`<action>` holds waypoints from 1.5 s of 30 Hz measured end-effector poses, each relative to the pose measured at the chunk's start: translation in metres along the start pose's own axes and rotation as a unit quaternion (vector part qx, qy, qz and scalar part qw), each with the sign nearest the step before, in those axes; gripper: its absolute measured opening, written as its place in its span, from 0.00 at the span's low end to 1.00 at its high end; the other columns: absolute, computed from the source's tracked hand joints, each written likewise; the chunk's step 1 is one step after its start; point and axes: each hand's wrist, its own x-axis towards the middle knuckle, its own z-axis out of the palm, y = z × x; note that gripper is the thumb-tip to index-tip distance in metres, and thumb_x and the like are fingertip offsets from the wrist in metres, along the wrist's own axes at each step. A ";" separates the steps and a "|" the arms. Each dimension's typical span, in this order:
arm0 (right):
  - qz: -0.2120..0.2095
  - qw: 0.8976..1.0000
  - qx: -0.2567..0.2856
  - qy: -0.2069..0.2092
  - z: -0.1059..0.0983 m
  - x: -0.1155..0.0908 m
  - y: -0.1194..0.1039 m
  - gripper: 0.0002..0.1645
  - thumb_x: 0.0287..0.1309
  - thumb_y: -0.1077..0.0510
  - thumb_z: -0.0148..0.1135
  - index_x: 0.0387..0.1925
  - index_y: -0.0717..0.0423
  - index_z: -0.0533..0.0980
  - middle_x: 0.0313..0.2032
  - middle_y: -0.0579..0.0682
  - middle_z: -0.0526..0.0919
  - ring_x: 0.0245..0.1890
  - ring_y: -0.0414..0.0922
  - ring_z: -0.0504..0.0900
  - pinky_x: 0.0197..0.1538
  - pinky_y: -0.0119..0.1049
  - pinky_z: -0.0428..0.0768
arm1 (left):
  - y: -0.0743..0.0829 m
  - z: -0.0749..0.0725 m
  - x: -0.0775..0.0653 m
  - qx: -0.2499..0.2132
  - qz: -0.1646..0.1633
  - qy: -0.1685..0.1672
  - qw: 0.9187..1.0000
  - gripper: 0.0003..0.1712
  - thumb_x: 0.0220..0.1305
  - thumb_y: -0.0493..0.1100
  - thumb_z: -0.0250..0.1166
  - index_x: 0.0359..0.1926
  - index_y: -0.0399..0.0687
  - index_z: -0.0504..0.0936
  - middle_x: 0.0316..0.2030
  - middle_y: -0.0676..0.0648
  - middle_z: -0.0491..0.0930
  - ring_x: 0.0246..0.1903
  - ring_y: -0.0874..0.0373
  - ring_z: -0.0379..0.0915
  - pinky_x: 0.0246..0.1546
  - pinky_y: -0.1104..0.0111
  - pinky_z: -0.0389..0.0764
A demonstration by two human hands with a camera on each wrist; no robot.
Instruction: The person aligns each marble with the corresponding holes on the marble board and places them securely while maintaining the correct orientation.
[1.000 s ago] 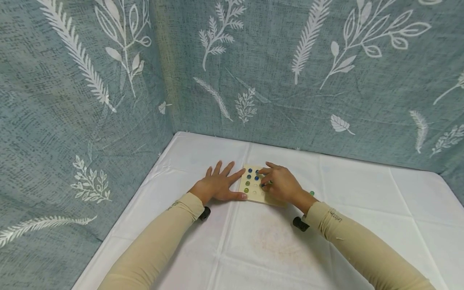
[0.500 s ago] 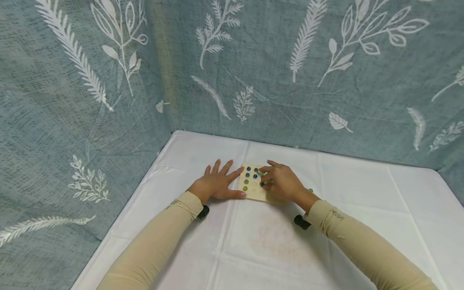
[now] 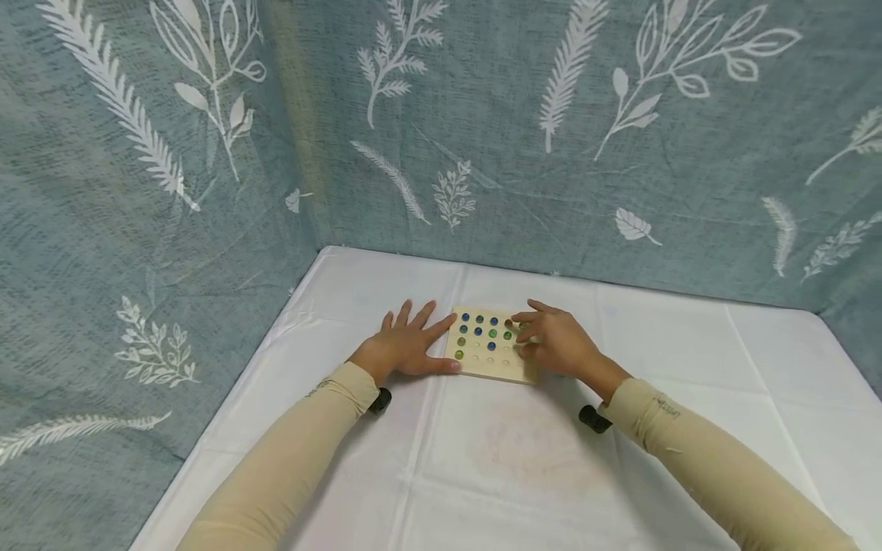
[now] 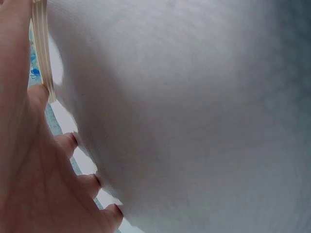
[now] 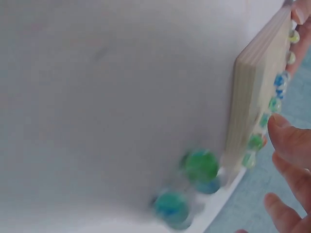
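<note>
– How did your hands stand?
– My right hand was loosely spread, the thumb apart from the fingers, and I saw nothing held between them. My left hand lay flat and wide, thumb and forefinger touching the board along its side, the other fingertips on the cloth.
– And the board?
– Flat on the cloth between my hands, its right end under my right fingers.
– What was nearest those fingers?
– Green marbles sat just by my right thumb; whether I touched one, I couldn't tell. A blue marble sat a little left of my right fingers, and a yellow-green one near my left thumb.
– Were any off the board?
– Loose marbles lay on the cloth just past the board's end, near my right hand, rather blurred.
– And farther out?
– Beige sleeves ran back from both wrists. Well beyond my hands, past the cloth's far edge, hung a teal curtain patterned with white leaves.
</note>
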 end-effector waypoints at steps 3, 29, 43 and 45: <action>0.023 1.000 0.007 -0.004 -0.003 -0.006 0.006 0.08 0.57 0.64 0.74 0.40 0.59 0.91 0.63 0.59 0.84 0.76 0.65 0.68 0.74 0.61 0.71 | -0.002 0.000 0.000 0.000 0.001 0.002 1.000 0.55 0.67 0.81 0.52 0.84 0.73 0.38 0.85 0.45 0.29 0.83 0.32 0.21 0.80 0.34 0.36; 0.054 0.998 0.011 0.009 -0.017 -0.060 0.035 0.06 0.53 0.66 0.77 0.35 0.57 0.91 0.63 0.60 0.84 0.75 0.67 0.66 0.72 0.68 0.69 | -0.003 -0.002 -0.002 -0.004 0.006 -0.004 1.000 0.55 0.68 0.80 0.52 0.85 0.72 0.38 0.85 0.45 0.28 0.83 0.32 0.19 0.80 0.35 0.35; 0.048 0.999 0.004 0.015 -0.006 -0.071 0.041 0.07 0.50 0.66 0.78 0.34 0.56 0.91 0.61 0.58 0.85 0.74 0.67 0.69 0.72 0.68 0.67 | -0.001 0.000 0.000 -0.005 0.009 -0.003 1.000 0.55 0.67 0.80 0.52 0.85 0.72 0.37 0.85 0.45 0.28 0.83 0.32 0.19 0.80 0.34 0.35; 0.043 0.999 0.001 0.016 -0.006 -0.070 0.041 0.07 0.50 0.66 0.78 0.34 0.56 0.91 0.61 0.58 0.85 0.74 0.67 0.69 0.72 0.68 0.68 | -0.002 0.000 0.000 -0.005 0.009 -0.001 1.000 0.55 0.68 0.80 0.52 0.85 0.72 0.38 0.85 0.45 0.29 0.83 0.32 0.19 0.80 0.34 0.35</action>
